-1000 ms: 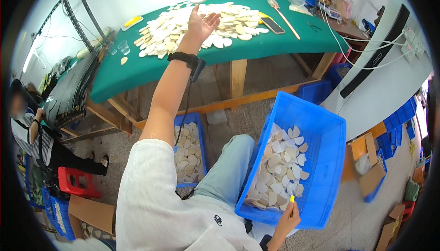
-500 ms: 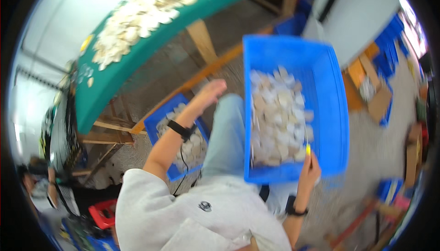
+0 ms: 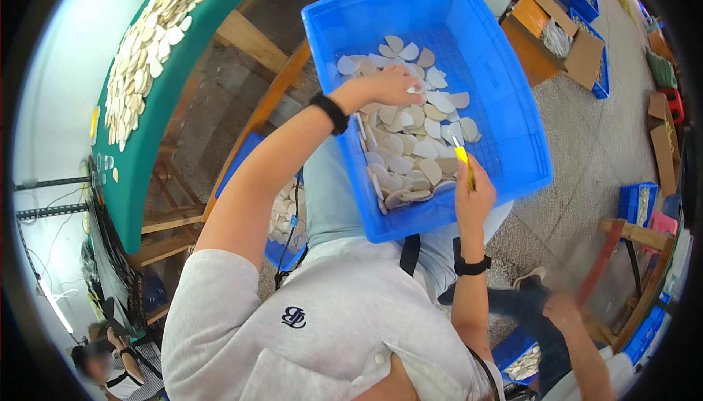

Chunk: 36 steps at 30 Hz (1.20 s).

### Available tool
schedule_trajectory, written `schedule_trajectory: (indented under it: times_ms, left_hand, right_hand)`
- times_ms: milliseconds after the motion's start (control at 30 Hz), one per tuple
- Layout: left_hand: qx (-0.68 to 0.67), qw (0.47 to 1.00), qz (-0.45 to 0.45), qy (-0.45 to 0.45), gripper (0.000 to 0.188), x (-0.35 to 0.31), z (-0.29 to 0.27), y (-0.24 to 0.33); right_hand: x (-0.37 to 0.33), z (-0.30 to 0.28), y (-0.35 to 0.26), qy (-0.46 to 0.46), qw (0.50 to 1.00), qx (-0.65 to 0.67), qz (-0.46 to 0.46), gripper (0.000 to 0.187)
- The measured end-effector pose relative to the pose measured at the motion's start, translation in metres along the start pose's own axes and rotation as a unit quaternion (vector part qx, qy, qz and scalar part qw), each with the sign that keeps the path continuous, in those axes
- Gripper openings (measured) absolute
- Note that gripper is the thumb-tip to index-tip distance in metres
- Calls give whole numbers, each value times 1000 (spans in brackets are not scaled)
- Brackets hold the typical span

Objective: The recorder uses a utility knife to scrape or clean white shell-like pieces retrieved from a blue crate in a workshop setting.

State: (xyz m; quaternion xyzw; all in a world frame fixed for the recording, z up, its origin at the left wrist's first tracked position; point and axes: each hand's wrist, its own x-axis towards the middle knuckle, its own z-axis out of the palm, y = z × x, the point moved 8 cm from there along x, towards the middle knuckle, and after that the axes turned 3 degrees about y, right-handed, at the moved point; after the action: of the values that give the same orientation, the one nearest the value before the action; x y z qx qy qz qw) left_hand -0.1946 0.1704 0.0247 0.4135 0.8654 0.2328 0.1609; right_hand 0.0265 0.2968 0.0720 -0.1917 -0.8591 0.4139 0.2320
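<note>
My left hand [image 3: 399, 86] reaches into the big blue plastic crate [image 3: 512, 101] with its fingers curled down. A flat white piece [image 3: 415, 90] shows at its fingertips. Many thin, off-white half-round pieces [image 3: 410, 141] lie loosely heaped in the crate, mostly along its left and near sides. By the crate's near right edge, my right hand [image 3: 476, 192] is wrapped round a yellow-handled knife [image 3: 461, 156], its short metal tip pointing up over the pieces. The crate is tilted and sits by my thighs.
Under my left arm stands a second blue crate [image 3: 282, 251] with similar pieces. A green-topped table [image 3: 157, 108] at the left bears a pile of pale pieces [image 3: 150, 49]. Cardboard boxes [image 3: 586, 64] stand at the right. Another person's arm [image 3: 586, 342] shows at lower right.
My left hand has moved right, from outside the crate down onto the pieces. The view has shifted, and the crate appears farther left and higher. My right hand still holds the knife.
</note>
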Motion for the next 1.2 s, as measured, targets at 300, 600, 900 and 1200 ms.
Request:
schedule_trajectory:
  times_ms: [300,600,900,1200]
  left_hand:
    - [219,941,-183,-182,56,-20,107,-36]
    - [260,847,-332,-325,67,-26,126,-44]
    - [236,840,-403,-275,68,-37,114,-44]
    - [-65,977,-189,-69,51,-19,67,-27]
  right_hand:
    - [-15,7,18,45,992,-91,-69,26]
    - [-13,-3,5,28,996,-50,-68,23]
    - [-21,6,9,34,994,-65,-78,26]
    - [-18,4,17,45,995,-77,-49,28]
